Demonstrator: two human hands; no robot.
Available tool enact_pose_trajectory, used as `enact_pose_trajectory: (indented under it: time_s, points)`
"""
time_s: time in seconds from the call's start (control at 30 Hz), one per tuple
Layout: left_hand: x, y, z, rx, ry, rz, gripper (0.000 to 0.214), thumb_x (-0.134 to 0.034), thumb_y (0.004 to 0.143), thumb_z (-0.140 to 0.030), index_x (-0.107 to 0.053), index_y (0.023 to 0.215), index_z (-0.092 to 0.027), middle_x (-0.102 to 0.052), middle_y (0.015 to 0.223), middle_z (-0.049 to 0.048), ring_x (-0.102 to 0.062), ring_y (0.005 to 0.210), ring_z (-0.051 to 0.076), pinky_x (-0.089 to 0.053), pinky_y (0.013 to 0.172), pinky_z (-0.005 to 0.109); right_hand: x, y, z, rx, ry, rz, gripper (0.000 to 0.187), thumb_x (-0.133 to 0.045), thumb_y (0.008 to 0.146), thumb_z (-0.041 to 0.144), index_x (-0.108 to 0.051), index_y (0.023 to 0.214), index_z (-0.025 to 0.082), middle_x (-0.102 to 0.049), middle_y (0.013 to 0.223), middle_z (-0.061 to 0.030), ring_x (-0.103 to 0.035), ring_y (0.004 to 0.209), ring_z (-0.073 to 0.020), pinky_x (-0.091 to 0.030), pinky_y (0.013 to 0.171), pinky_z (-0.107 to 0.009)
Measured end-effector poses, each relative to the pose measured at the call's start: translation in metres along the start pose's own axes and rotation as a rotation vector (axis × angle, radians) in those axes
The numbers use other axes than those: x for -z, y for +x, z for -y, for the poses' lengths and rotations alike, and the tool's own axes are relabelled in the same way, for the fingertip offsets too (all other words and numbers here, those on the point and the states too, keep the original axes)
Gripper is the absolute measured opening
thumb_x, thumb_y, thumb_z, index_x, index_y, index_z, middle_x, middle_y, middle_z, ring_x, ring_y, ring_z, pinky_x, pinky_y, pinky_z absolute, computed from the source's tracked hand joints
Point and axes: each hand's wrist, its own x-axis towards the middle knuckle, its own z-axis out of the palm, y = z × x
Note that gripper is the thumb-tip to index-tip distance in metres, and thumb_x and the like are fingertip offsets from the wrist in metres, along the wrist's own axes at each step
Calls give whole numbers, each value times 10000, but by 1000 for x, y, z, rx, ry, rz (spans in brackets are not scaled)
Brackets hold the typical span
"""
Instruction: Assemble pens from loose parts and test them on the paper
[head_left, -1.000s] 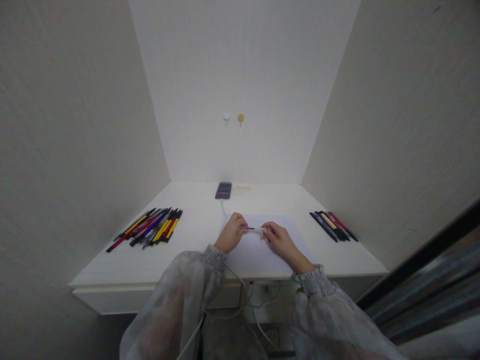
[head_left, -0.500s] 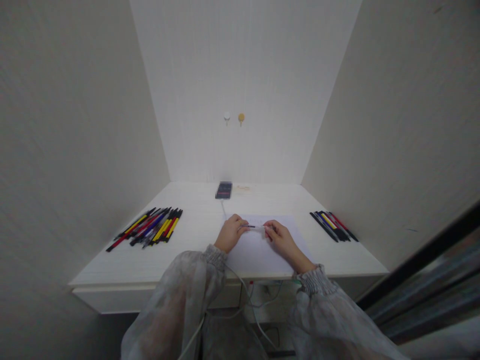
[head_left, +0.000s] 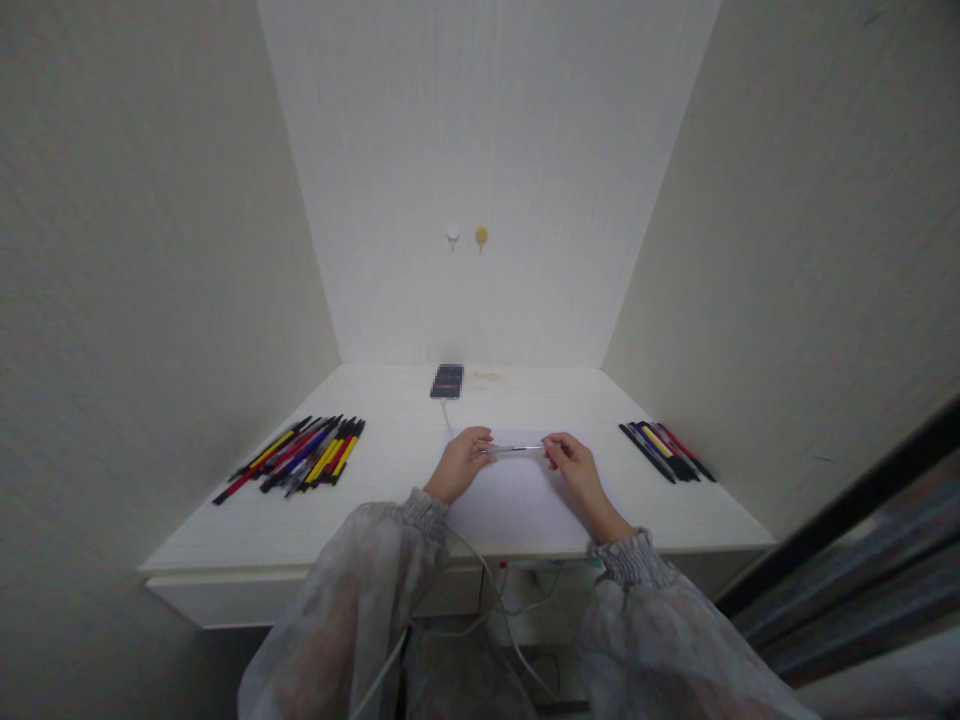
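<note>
Between my two hands a slim, pale, partly see-through pen (head_left: 516,448) stretches level above a white sheet of paper (head_left: 517,505). My left hand (head_left: 459,466) is closed on its left end, the fingertips pinching it. At the other end, my right hand (head_left: 579,472) pinches the tip between thumb and fingers. A thin darker line shows toward the right part of the pen. Whether it is one piece or two fitted together is too small to tell, and both ends are hidden by fingers.
A pile of several pens (head_left: 304,455) in black, red, yellow and blue lies on the left of the white desk (head_left: 397,520). Several more pens (head_left: 666,452) lie on the right. A phone (head_left: 448,381) with a cable lies at the back. Walls flank both sides.
My right hand has moved a little to the right, away from my left. A longer clear stretch of pen shows between them, and the dark section near my left hand no longer shows.
</note>
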Motion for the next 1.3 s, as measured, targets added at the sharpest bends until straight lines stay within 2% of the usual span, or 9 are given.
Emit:
enact_pose_trajectory:
  time_s: [0.13,0.27,0.5,0.73,0.8,0.9,1.03,1.17,1.3]
  points:
    - [2,1,-3,11,-25,-52,175,-617,657,-190,-598,826,-146,-578,1033,77,-568,897,161,-455,805,310,2,0,1,-57,207,-36,251,-607,640,387,-505,743,182,-527,518,39,-443,430,-96,-351,442,-219]
    - [4,-1,-6,61,-6,-67,170,-626,652,-239,-623,799,-154,-646,816,42,-601,780,156,-472,739,291,3,-1,6,-82,274,-15,260,-610,651,403,-502,673,167,-539,520,25,-436,419,-82,-344,433,-210]
    - [5,-4,-12,105,-63,9,384,-626,649,-246,-517,1009,-171,-635,670,-8,-608,624,125,-472,630,239,7,-4,13,-109,117,-35,352,-536,702,475,-472,541,168,-449,379,42,-366,331,-73,-285,365,-207]
    - [6,-4,-18,47,8,17,346,-630,642,-238,-527,969,-189,-619,664,-27,-576,606,105,-450,626,223,8,-4,7,-121,-118,-23,442,-432,746,528,-399,453,199,-357,292,47,-333,276,-84,-279,340,-220]
    - [6,-3,-18,47,22,12,326,-629,643,-243,-536,949,-186,-618,664,-25,-571,602,105,-446,623,222,7,-3,5,-102,-98,-23,416,-425,750,522,-446,498,192,-390,319,39,-358,299,-91,-298,355,-223]
    - [7,-3,-16,51,27,-9,299,-615,656,-239,-538,939,-184,-616,659,-24,-572,610,107,-442,621,221,5,-2,5,-40,47,-14,323,-467,733,497,-529,753,180,-490,428,32,-445,385,-111,-355,412,-227]
    - [6,-2,-14,73,10,-70,298,-613,652,-229,-523,931,-181,-605,642,-33,-568,608,103,-441,619,220,5,-3,6,39,223,64,326,-550,698,429,-491,918,197,-590,571,15,-535,522,-123,-423,547,-250]
    - [5,-3,-12,61,27,-35,265,-618,647,-240,-534,891,-184,-614,664,-30,-577,625,107,-445,629,226,8,-6,8,-4,181,56,269,-535,709,439,-526,718,170,-566,510,8,-489,442,-108,-398,487,-242]
    - [5,-3,-13,68,79,-29,258,-643,625,-265,-557,853,-179,-620,691,-16,-582,640,119,-454,637,239,7,-7,11,-61,-33,5,401,-465,744,481,-443,480,180,-434,355,26,-402,359,-92,-342,415,-229]
